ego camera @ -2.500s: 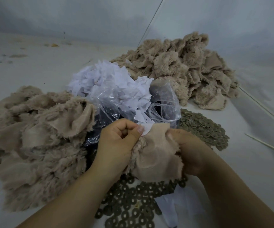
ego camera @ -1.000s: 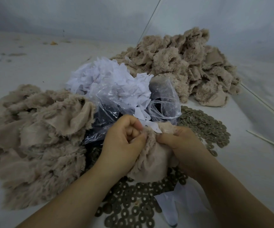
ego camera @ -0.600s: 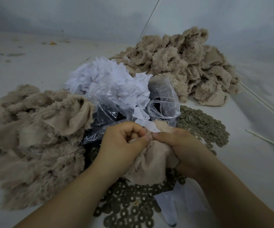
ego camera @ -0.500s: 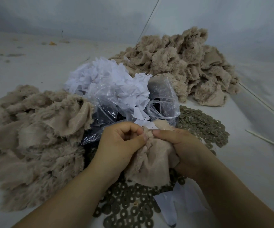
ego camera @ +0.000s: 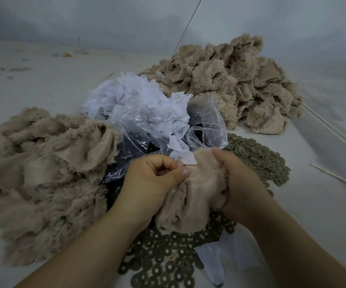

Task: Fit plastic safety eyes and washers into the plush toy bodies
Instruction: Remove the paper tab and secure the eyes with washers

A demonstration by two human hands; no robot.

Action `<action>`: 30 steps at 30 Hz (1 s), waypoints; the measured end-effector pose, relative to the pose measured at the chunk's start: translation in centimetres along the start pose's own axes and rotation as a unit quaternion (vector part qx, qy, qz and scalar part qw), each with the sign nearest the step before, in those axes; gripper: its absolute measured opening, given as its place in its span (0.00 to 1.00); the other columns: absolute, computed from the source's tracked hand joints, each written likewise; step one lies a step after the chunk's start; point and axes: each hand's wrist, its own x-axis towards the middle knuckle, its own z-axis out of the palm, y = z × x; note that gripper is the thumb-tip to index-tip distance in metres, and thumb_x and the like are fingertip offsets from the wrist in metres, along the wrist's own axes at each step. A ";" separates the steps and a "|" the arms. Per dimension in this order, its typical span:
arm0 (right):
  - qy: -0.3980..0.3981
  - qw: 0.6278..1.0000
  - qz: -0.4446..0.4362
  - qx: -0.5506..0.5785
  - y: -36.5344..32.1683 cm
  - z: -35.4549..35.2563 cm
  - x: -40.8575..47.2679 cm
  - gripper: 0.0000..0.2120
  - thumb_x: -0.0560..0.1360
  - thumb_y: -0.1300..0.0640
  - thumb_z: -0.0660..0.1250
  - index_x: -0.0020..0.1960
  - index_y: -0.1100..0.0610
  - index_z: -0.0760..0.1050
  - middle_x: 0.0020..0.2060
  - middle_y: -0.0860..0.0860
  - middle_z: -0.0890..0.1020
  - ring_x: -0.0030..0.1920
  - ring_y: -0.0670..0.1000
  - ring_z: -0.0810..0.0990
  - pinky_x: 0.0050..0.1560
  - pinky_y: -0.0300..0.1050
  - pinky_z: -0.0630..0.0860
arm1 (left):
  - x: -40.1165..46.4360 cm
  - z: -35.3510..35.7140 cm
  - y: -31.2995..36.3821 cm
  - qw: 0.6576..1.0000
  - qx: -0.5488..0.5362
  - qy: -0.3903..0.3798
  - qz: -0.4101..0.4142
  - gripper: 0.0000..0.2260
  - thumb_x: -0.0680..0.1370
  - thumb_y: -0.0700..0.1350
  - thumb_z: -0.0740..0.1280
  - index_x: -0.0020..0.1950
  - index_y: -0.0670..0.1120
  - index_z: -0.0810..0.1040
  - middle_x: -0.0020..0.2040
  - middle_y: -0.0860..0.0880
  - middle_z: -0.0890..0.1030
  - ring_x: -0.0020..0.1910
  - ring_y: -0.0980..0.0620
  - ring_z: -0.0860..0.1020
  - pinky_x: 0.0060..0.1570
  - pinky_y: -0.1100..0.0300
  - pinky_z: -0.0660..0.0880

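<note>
Since the earlier frames: my right hand (ego camera: 238, 181) has shifted from the top centre of the plush toy body (ego camera: 190, 196) out to its right edge, and the two thumbs that met no longer touch.

Item 1, left hand (ego camera: 149, 181): fingers curled, thumb pressed onto the backing cloth at the top of the body, pinching it. Whether an eye or washer sits under the thumb, I cannot tell.

Item 2, right hand: curled round the right side of the body, gripping a fold of fabric.

Item 3, plush toy body: beige, inside out, held between both my hands just above the washers (ego camera: 163, 260).

Item 4, washers: olive rings, loose on the table in front of me and in a second heap (ego camera: 257, 156) to my right.

Item 5, clear plastic bag (ego camera: 205, 129), dark contents inside, probably the eyes; white paper scraps (ego camera: 134, 104) beside it.

Item 6, further plush bodies: one pile (ego camera: 43, 173) at left, another (ego camera: 230, 84) behind.

Risks, as I judge them: a washer pressed on crooked would not lock and the eye could pull free; bunched fabric could let me catch two layers; a slipped small part would be lost among the loose rings below.

Writing, brands, labels: none readable anywhere.
</note>
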 end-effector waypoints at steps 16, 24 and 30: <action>0.024 0.900 -0.245 -0.358 -0.7 0.5 -0.8 0.09 0.71 0.72 0.72 0.40 0.60 0.84 0.34 0.50 0.86 0.33 0.45 0.82 0.35 0.34 0.78 | 0.2 -0.1 -0.1 1.000 0.017 -0.007 0.008 0.05 0.70 0.39 0.76 0.36 0.42 0.82 0.32 0.49 0.83 0.31 0.57 0.78 0.33 0.67 0.76; 0.031 0.956 -0.158 -0.244 -0.9 0.8 -1.1 0.24 0.76 0.70 0.67 0.25 0.52 0.77 0.20 0.43 0.77 0.22 0.36 0.74 0.25 0.28 0.69 | -0.2 0.1 0.0 0.999 0.017 -0.006 0.042 0.09 0.63 0.46 0.76 0.37 0.42 0.83 0.37 0.43 0.84 0.35 0.49 0.80 0.39 0.56 0.79; 0.035 0.977 -0.099 -0.186 -0.6 0.9 -0.9 0.29 0.78 0.69 0.63 0.20 0.53 0.79 0.19 0.47 0.77 0.21 0.40 0.76 0.24 0.29 0.70 | -0.1 0.1 -0.2 0.996 0.044 0.008 0.078 0.06 0.67 0.42 0.78 0.38 0.42 0.82 0.39 0.39 0.83 0.36 0.48 0.79 0.40 0.54 0.80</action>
